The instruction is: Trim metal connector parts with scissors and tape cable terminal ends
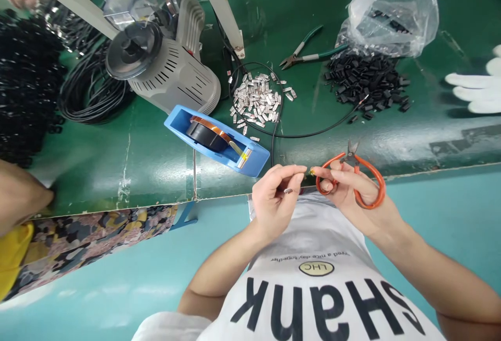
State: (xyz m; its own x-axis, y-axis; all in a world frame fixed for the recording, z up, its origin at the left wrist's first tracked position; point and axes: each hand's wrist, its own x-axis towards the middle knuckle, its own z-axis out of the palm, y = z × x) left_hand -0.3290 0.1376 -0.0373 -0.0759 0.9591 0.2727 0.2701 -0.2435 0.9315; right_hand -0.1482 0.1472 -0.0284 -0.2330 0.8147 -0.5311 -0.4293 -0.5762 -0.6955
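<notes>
Left hand [276,189] — thumb and forefinger pinched closed, contents too small to tell; right hand [350,189] gripped scissors [351,159], handles round fingers; yellow bit [312,171] was at right forefinger's tip, between hands; tape dispenser [252,161] stood near left hand — metal pieces [257,100] beyond

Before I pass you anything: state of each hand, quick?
Left hand: closed in a pinch; contents too small to tell.
Right hand: partly curled, holding orange-handled snips.
</notes>
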